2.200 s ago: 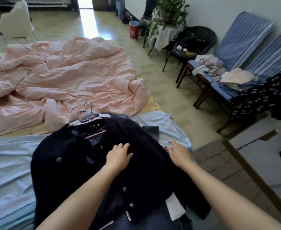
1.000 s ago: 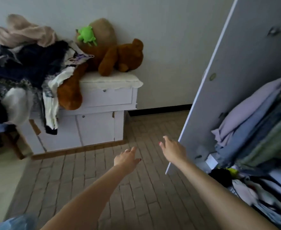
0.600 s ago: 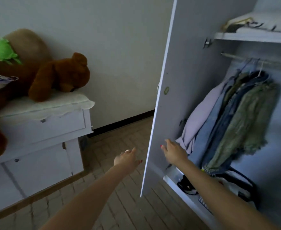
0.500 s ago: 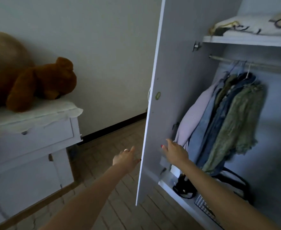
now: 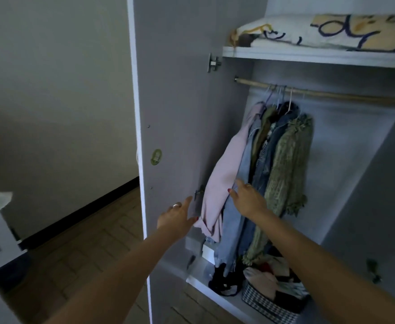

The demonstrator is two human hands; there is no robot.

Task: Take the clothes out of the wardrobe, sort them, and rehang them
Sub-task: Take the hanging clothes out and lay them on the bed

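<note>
We find no readable text, label, brand, number or sign anywhere in this view. The folded bedding (image 5: 332, 31) on the shelf above the rail (image 5: 332, 95) carries dark blue looping strokes on yellow and white; we read these as a pattern, not as letters. The small oval fitting (image 5: 156, 156) on the inside of the wardrobe door (image 5: 180, 90), left of the rail and lower, shows no marking that we can make out.
</note>
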